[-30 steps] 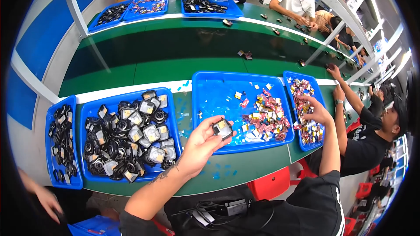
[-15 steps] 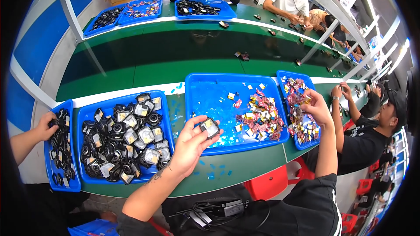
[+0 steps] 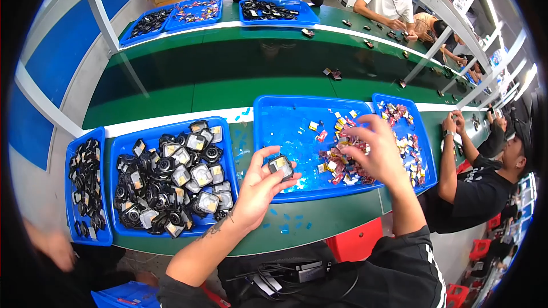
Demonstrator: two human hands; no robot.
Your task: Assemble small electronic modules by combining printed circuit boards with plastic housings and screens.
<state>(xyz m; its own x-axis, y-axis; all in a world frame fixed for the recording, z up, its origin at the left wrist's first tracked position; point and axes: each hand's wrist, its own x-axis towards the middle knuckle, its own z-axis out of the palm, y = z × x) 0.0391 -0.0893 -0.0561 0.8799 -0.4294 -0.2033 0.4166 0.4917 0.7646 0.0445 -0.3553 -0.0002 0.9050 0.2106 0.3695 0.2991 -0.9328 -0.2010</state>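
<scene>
My left hand (image 3: 255, 197) holds a square black watch case (image 3: 280, 166) with a pale, clear face, gripped between thumb and fingers. It is in front of the wide blue tray (image 3: 313, 100), at its near left part. Over that tray's right side is my right hand (image 3: 381, 157), its fingers curved and apart, with nothing visible in them. Beneath and beside its fingertips lies a heap of small red, yellow and white parts (image 3: 338, 166). Whether the fingertips touch the heap I cannot tell.
To the left, a blue tray (image 3: 233, 162) is piled with black watch cases (image 3: 181, 175); a narrower one (image 3: 99, 137) stands beyond it. At right is another blue tray (image 3: 429, 157) of small parts. A co-worker's blurred hand (image 3: 54, 245) shows lower left; another person (image 3: 485, 177) sits at right.
My right hand has moved left from the right tray to the wide tray, and its fingers have spread. My left hand still holds the watch case. The co-worker's hand at left has left the narrow tray.
</scene>
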